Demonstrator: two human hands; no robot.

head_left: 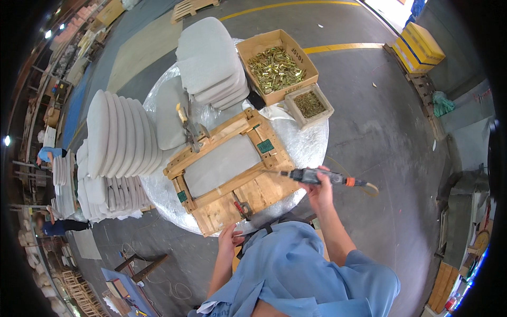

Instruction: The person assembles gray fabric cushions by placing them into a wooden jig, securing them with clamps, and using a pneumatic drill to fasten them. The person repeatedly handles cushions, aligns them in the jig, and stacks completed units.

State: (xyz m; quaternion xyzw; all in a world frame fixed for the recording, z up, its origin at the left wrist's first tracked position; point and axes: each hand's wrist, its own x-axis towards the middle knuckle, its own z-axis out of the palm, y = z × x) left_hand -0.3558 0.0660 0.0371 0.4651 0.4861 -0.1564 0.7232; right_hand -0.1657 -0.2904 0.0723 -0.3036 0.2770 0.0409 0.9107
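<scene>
My right hand (319,192) grips a dark power screwdriver (311,176) with an orange ring and a hose at its rear. Its thin bit points left over the near right part of a wooden jig (264,189). Inside the jig's frame lies a light grey padded panel (222,165). A red-handled toggle clamp (242,207) sits on the near side, and another metal clamp (194,136) with a yellowish handle on the far side. My left hand (229,241) is by the jig's near edge, close to my waist, fingers curled; what they hold, if anything, is hidden.
Film-wrapped round table (311,142) bears everything. Stacked grey cushions (208,55) stand behind the jig, more cushions (113,134) at left. A cardboard box (277,66) holds brass-coloured metal pieces; a smaller box (309,104) holds screws. Yellow boxes (420,47) sit on a pallet far right.
</scene>
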